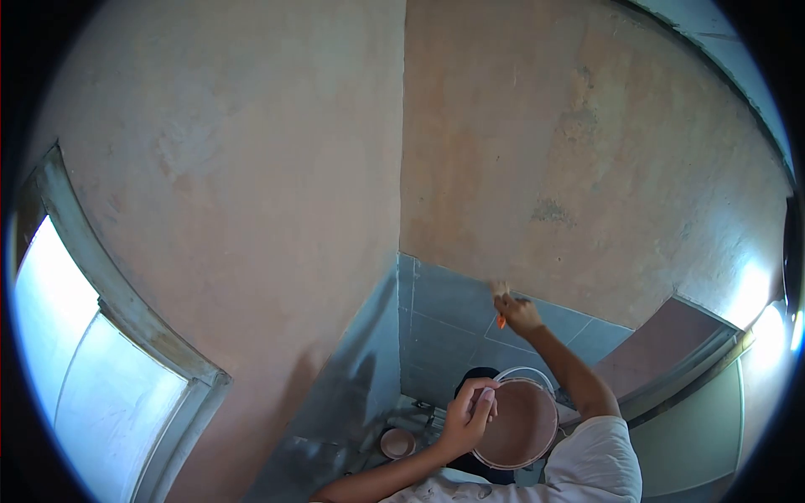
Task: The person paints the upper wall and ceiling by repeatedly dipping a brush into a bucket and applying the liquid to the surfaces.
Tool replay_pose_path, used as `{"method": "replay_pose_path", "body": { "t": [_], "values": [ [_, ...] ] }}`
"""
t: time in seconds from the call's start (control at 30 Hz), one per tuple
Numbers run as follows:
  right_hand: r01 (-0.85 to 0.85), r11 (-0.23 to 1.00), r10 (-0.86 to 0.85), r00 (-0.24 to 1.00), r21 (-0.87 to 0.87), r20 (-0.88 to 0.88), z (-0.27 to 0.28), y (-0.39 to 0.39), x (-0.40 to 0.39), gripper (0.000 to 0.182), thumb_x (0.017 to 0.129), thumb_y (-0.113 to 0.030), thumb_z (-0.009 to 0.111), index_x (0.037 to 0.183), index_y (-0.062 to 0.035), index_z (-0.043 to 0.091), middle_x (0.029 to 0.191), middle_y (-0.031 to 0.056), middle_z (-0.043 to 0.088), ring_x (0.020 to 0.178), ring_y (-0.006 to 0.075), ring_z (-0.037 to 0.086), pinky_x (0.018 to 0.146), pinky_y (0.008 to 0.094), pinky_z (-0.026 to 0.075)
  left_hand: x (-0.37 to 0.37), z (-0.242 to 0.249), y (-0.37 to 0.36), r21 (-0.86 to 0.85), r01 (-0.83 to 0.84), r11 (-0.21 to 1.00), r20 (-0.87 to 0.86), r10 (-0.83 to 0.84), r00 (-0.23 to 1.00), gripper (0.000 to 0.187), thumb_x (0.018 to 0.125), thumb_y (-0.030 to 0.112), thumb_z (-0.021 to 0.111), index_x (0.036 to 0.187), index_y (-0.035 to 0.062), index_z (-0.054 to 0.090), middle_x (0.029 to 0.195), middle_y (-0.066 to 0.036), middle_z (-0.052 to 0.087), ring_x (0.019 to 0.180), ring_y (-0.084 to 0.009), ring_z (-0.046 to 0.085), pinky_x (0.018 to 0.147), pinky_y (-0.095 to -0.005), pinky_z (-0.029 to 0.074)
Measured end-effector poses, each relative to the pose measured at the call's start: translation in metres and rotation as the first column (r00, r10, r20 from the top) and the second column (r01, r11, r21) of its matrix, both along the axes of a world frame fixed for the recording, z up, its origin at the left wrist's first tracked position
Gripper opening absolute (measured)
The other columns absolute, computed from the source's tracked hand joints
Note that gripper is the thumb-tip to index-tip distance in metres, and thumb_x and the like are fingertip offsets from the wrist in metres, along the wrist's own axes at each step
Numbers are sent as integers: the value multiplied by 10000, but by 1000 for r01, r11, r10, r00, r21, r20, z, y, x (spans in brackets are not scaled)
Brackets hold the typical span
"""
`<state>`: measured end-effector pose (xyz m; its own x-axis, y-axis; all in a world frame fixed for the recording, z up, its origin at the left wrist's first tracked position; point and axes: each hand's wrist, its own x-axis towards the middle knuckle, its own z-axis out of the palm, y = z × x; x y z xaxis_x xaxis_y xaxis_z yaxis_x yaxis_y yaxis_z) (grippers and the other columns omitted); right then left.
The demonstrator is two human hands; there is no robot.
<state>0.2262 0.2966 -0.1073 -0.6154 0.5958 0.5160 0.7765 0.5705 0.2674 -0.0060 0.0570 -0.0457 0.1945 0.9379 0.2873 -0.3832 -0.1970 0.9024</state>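
My right hand (521, 314) is closed round a paintbrush (501, 320) with an orange handle end. Its pale bristles touch or nearly touch the wall along the line where the plaster meets the grey tiles. Lower down, my left hand (471, 412) is closed at the left rim of a bucket (518, 427). Pinkish-brown paint fills much of what shows inside it. A pale handle arcs over the bucket's far side. Whether my fingers pinch the rim or the handle's end is hard to make out.
Two plastered walls meet in a corner, with grey tiles (449, 293) below. A small bowl-like container (397, 443) stands low down left of the bucket. At the left is a bright framed window (117, 394); at the right, a doorway-like opening (646, 352) and a lit lamp.
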Motion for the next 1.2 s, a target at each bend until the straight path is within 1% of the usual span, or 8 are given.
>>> {"method": "replay_pose_path", "body": {
  "t": [0.13, 0.37, 0.5, 0.67, 0.83, 0.97, 1.07, 1.2],
  "values": [
    [78, 991, -99, 974, -108, -204, 20, 2, -3, 282, 890, -144, 630, 1171, -145, 650, 914, 60, 614, 702, 291, 658, 576, 384, 548, 0, -1, 3, 21, -8, 1000, 7, 8, 1000, 161, 1034, 93, 452, 1170, 27, 508, 750, -35, 537, 654, -76, 496, 597, -235, 424],
    [-31, 884, 187, 938, 466, -293, 185, 12, -11, 299, 880, -98, 645, 1179, -96, 636, 966, 103, 608, 692, 255, 646, 574, 352, 540, 5, 6, 1, 37, -47, 998, 7, 46, 999, 156, 1029, 113, 481, 1152, 27, 521, 741, -29, 539, 635, -72, 493, 572, -233, 413],
    [-17, 902, 83, 987, 432, -136, 122, 19, 0, 351, 813, -83, 671, 1160, -86, 620, 1007, 92, 627, 702, 224, 650, 584, 348, 555, 5, 3, -1, 27, -48, 998, 12, 48, 999, 156, 1028, 114, 487, 1152, 27, 523, 738, -29, 541, 629, -72, 494, 567, -231, 406],
    [115, 976, -108, 993, -185, 48, 34, 3, 6, 276, 883, -208, 637, 1152, -144, 648, 993, 96, 626, 783, 262, 661, 635, 396, 546, 6, -2, -4, 33, -62, 998, 29, 61, 998, 152, 1027, 109, 486, 1150, 27, 524, 735, -30, 542, 624, -74, 492, 562, -233, 404],
    [24, 919, -216, 865, -394, -452, 115, 23, 16, 284, 948, -307, 625, 1125, -94, 687, 1205, 124, 626, 1015, 325, 642, 847, 437, 518, 4, -2, 2, 39, -42, 998, 19, 41, 999, 151, 1030, 110, 479, 1146, 23, 524, 729, -35, 541, 621, -77, 500, 561, -234, 413],
    [-197, 979, 195, 832, 52, -519, 241, 87, 37, 281, 939, -275, 656, 1115, -58, 690, 1147, 150, 677, 1012, 289, 660, 881, 377, 532, 7, -2, 4, 47, -53, 997, 49, 51, 997, 156, 1035, 118, 474, 1142, 13, 519, 726, -41, 542, 618, -83, 510, 558, -234, 419],
    [-70, 772, 172, 980, 632, -102, 377, 57, 12, 248, 937, -245, 640, 1116, -82, 694, 1095, 82, 686, 940, 278, 673, 800, 385, 566, 8, -2, 6, 46, -44, 998, 61, 42, 997, 157, 1035, 119, 478, 1139, 8, 517, 723, -42, 540, 617, -86, 514, 555, -233, 419],
    [12, 747, 136, 976, 665, -170, 442, 38, -6, 192, 899, -154, 637, 1078, -96, 675, 847, 68, 604, 757, 243, 639, 657, 368, 549, 6, -2, 6, 33, -49, 998, 66, 47, 997, 156, 1033, 118, 485, 1137, 7, 517, 721, -42, 534, 617, -86, 516, 553, -231, 418]
  ]
}}
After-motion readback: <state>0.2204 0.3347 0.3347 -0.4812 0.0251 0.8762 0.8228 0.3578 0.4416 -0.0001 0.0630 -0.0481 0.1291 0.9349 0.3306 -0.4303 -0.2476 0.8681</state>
